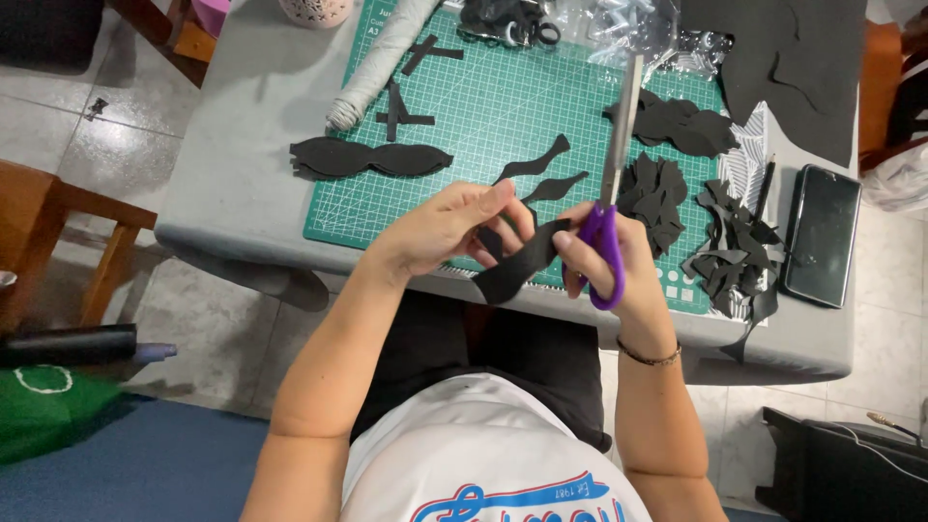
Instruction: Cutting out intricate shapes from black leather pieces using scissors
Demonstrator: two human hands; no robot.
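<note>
I am looking down at two hands working just off the near edge of the grey table. My left hand is closing its fingers around one black foam strip, pinching it near its upper end, while my right hand is gripping one pair of purple-handled scissors, fingers curled through the loops and the blades pointing away from me — how far the blades are parted I cannot tell. The strip is looking matte, dark and slightly curved, hanging over my lap between the two hands. Just beyond, on the green cutting mat, two wavy black cut-outs are lying side by side. To the right, three heaps of black offcuts are crowding the mat, and one dark phone is sitting by the table's right edge beside one pencil. To the left, one long mask-shaped black piece is overlapping the mat's edge, with two cross-shaped pieces behind it. Farthest off, one grey roll is lying diagonally — and a large black foam sheet is covering the far right corner.
</note>
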